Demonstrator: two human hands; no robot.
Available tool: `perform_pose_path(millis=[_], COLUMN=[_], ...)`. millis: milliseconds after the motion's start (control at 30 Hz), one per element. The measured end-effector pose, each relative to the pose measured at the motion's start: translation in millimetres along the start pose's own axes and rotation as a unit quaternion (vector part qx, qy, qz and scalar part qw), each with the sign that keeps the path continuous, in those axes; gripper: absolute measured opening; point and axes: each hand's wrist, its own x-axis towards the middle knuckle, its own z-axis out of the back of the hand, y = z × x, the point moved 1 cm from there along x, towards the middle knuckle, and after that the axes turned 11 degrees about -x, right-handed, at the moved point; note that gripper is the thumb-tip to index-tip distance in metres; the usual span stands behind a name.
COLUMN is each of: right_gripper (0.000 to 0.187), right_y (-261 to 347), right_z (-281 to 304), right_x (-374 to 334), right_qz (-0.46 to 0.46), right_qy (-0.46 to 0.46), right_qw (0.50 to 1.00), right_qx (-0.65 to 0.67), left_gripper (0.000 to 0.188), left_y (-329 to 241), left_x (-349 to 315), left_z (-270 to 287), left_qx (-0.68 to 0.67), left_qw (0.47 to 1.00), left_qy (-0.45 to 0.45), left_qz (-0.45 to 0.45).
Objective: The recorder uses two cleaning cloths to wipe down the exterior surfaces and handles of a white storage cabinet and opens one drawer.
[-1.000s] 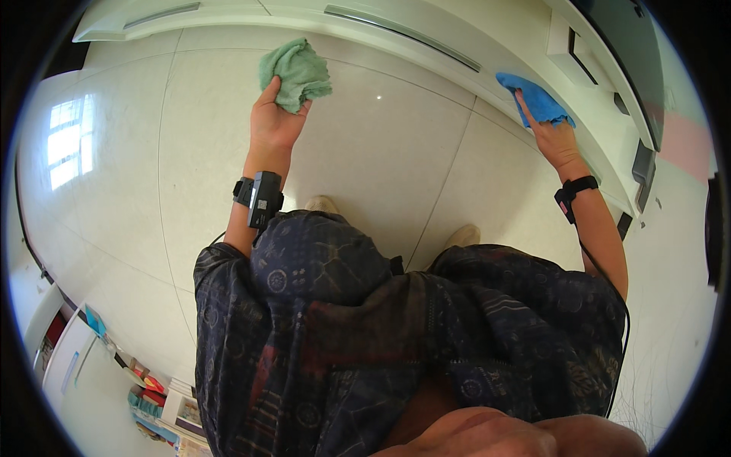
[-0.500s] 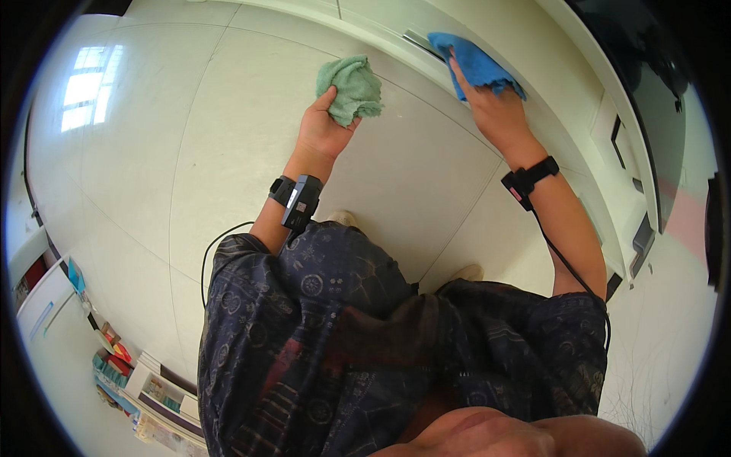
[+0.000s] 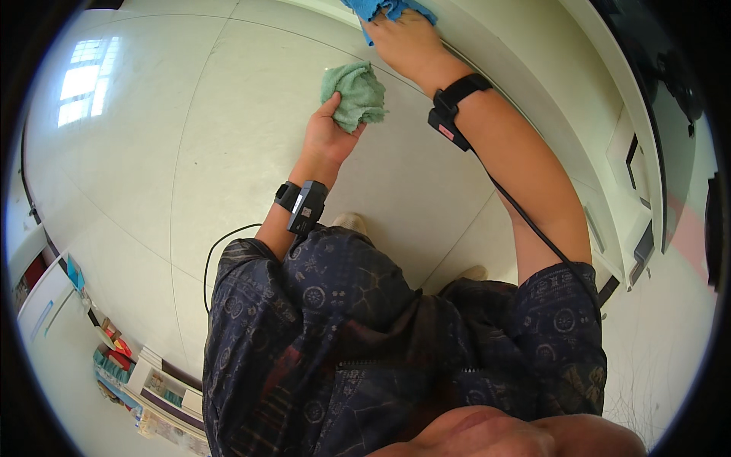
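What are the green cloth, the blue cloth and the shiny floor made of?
Green cloth: soft, matte fabric, maybe terry or microfibre, since it looks fuzzy with a wavy edge.
Blue cloth: probably similar fabric, as it bunches into folds, but the picture cuts it off.
Floor: hard, glossy tile, ceramic or stone, I can't tell which; it has thin joint lines and bright window-like reflections.

Glossy cream floor tiles [image 3: 221, 152] with thin dark joints spread beneath the left hand [image 3: 327, 139], and well to its left a bright white, paned window reflection [image 3: 89, 80] shines on them. Far behind that hand, at its lower left, are a smooth white cabinet [image 3: 72, 365] and small red, yellow and teal items [image 3: 116, 356]. Well right of the right hand [image 3: 403, 44] is a dark glossy panel [image 3: 640, 38]
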Motion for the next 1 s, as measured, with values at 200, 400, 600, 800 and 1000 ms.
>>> perform_pose_path(millis=[200, 400, 600, 800, 1000], right_gripper=[0.061, 0.058, 0.058, 0.059, 0.058], right_y=[-6.7, -0.6, -9.5, -37.3, -53.8], right_z=[34.6, 42.7, 58.3, 76.4, 86.2], right_x=[-63.6, -108.2, -153.3, -207.5, -247.2], right_qz=[-0.02, -0.105, -0.157, -0.127, -0.112], right_qy=[0.057, 0.114, 0.115, 0.135, 0.214], right_qw=[0.998, 0.985, 0.97, 0.976, 0.966], right_qx=[-0.009, 0.072, 0.142, 0.117, 0.093], left_gripper=[0.039, 0.039, 0.038, 0.039, 0.037], left_y=[-3.5, 2.3, -1.0, -1.2, -4.1], left_x=[-5.5, -7.7, -8.4, -3.9, -5.9], left_z=[3.5, -0.2, 1.5, -4.0, -3.2], left_qx=[0.008, 0.038, 0.051, 0.051, 0.056], left_qw=[1.0, 0.999, 0.999, 0.998, 0.998], left_qy=[-0.005, -0.01, -0.005, 0.02, 0.001], left_qz=[-0.013, -0.011, -0.019, -0.012, -0.017])
